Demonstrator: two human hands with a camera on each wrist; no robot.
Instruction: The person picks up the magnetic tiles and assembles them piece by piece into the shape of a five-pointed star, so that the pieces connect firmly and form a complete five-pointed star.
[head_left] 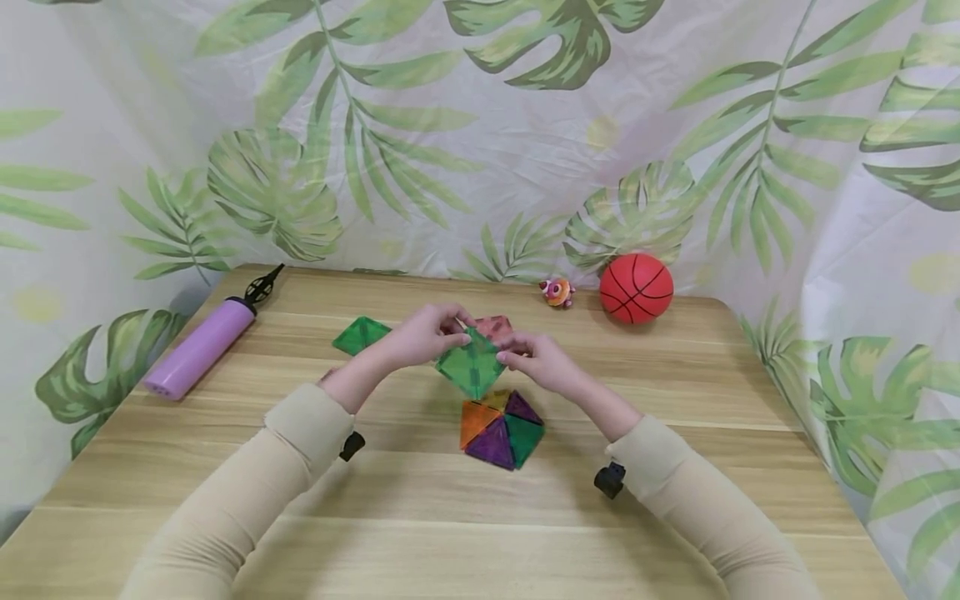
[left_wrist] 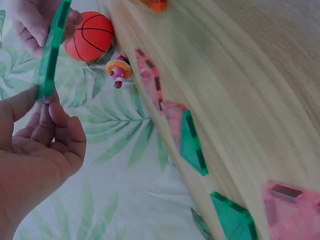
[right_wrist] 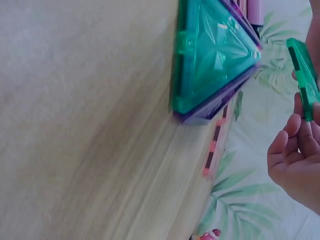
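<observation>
Between both hands, a translucent green magnetic tile piece [head_left: 472,364], diamond-shaped with a seam down its middle, is held above the table. My left hand [head_left: 427,335] pinches its upper left edge between thumb and fingers. On the opposite corner, my right hand [head_left: 546,363] grips it the same way. Just below it stands a raised shape of triangular magnetic tiles [head_left: 491,442] in orange, purple, green and yellow. Seen from the left wrist, the green piece [left_wrist: 53,55] is edge-on. Pink tiles [head_left: 495,326] lie behind the hands, partly hidden.
Flat green tiles [head_left: 362,335] lie left of the hands; a pink tile [left_wrist: 290,212] is near them. A purple hand pump [head_left: 201,348] rests at the table's left edge. At the back right are a red toy basketball [head_left: 636,288] and a small figurine [head_left: 557,292].
</observation>
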